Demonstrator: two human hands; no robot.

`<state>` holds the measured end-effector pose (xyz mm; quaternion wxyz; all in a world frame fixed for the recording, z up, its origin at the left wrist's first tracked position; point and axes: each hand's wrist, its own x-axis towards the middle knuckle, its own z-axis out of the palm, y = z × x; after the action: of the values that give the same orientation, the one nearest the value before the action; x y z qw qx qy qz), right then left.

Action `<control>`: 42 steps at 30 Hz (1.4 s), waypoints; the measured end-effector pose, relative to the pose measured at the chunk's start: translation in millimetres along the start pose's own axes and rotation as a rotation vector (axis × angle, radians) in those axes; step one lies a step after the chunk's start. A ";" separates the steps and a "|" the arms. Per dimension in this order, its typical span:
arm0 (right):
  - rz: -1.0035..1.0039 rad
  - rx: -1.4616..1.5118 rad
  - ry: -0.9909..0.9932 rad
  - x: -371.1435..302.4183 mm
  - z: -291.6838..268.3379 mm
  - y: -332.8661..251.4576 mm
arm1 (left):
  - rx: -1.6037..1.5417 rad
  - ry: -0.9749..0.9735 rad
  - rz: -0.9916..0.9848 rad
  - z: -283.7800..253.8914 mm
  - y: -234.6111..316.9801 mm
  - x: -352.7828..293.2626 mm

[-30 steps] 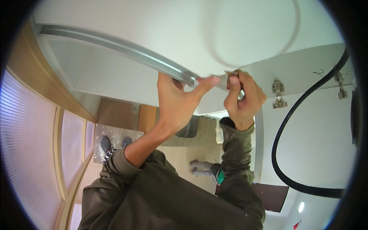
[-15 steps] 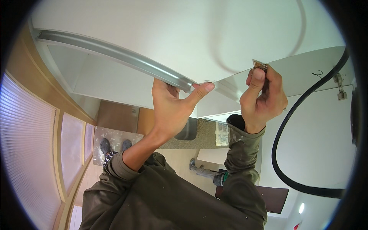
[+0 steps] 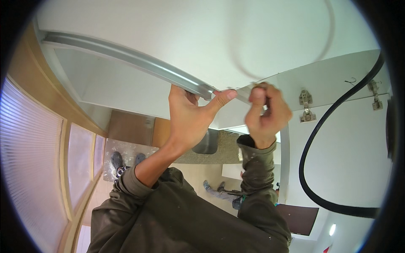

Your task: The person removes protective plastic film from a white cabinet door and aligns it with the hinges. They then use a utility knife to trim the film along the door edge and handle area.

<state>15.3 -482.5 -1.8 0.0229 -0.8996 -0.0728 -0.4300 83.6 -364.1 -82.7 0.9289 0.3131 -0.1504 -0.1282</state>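
My left hand (image 3: pixel 190 116) is closed around the right end of a silver metal rail (image 3: pixel 139 61) that runs along the edge of a white panel. The fingers curl behind the rail, and the thumb stretches along its end. Just right of it, my right hand (image 3: pixel 268 111) pinches a small flat piece (image 3: pixel 262 85) close to the panel edge. Motion blurs both that hand and the piece, so its kind is unclear. Above both hands spreads the broad white panel (image 3: pixel 181 33).
Two metal cabinet hinges (image 3: pixel 307 105) sit on the white cabinet at right. A thick black hose (image 3: pixel 310 177) loops in front of it. Framed ribbed-glass panels (image 3: pixel 33 156) stand at left. Below are grey clogs (image 3: pixel 117 159) and another person's legs (image 3: pixel 219 193).
My right hand has moved left and slightly down, closer to my left hand, with the small flat piece. A hinge behind it has come into view. The left hand stays nearly still.
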 end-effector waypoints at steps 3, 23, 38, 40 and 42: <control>0.026 0.053 0.111 8.7 -11.2 8.3 | 0.033 -0.008 -0.019 2.6 1.9 -1.3; 0.611 0.625 0.472 12.8 16.1 -38.9 | 0.241 -0.028 -0.105 -5.5 7.1 -9.0; 0.728 1.163 0.553 -4.7 10.2 -30.4 | 0.313 -0.100 -0.252 -29.0 24.7 -1.4; 0.757 1.332 0.532 -12.5 7.6 -24.9 | 0.333 -0.164 -0.286 -31.6 29.1 2.5; 0.766 1.418 0.522 -18.9 8.6 -21.7 | 0.349 -0.195 -0.292 -33.3 31.3 4.9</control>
<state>6.9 -462.3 -22.3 0.7420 -0.5066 -0.0078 -0.4391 104.6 -323.6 -87.5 0.8135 0.4735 -0.2123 -0.2627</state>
